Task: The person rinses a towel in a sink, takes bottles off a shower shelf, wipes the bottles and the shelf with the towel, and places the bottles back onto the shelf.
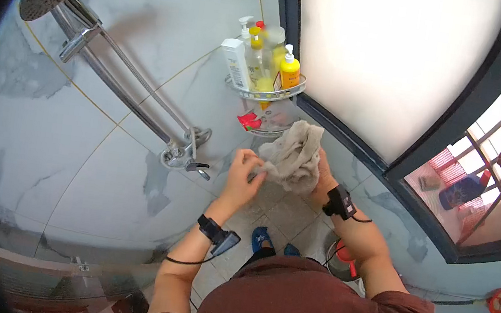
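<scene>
"Cloth (293, 156): where are you holding it?"

"Between both hands, its longer axis pointing away from you. Your left hand's (238, 183) fingers are pinching its left edge; your right hand (325, 178) is touching its right side, but I cannot tell how those hidden fingers are closing."

"So neither hand is sitting nearer?"

"Right, both are touching."

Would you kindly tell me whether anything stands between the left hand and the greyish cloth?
Nothing visible does: the left hand has its fingertips at the edge of the cloth, which the right hand holds from the other side. The shelf of bottles lies beyond the cloth, not between them.
</scene>
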A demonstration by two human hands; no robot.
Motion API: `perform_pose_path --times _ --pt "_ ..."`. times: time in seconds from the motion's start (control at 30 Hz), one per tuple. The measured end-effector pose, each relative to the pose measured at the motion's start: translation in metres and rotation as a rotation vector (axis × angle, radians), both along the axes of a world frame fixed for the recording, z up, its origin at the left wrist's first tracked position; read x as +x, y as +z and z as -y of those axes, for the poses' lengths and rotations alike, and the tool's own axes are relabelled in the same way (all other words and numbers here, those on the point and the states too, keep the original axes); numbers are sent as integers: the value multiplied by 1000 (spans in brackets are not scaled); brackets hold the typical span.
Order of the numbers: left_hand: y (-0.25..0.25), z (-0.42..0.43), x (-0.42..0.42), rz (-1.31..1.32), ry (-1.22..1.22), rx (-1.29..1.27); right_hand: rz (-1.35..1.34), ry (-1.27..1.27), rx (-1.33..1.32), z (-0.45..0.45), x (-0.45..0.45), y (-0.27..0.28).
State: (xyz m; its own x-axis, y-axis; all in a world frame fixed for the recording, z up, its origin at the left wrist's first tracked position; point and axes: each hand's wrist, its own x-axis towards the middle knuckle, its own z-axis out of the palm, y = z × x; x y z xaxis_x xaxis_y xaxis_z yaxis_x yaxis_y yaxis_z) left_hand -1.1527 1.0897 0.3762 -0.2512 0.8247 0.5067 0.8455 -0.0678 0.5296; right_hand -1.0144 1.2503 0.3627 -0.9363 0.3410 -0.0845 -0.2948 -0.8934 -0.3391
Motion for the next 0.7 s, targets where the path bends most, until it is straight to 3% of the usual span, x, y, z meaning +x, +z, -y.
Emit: perform_pose_path --times 0.1,0.23,0.43,0.53,0.63,0.7 --pt "-25 -19 -45 395 72 16 18 5 -14 -11 -12 7" --pt "-29 -56 -98 461 245 146 19 -65 33 -26 -37 8" --pt "-27 -148 -184 318 358 331 50 -159 134 -33 -65 16" --pt "-27 -181 -207 252 401 308 72 -193 125 -51 -86 18" --pt "-35 -212 -226 323 377 307 103 -168 166 -72 -99 20" --pt "-35 -224 -230 521 225 368 97 -97 118 -85 -109 4"
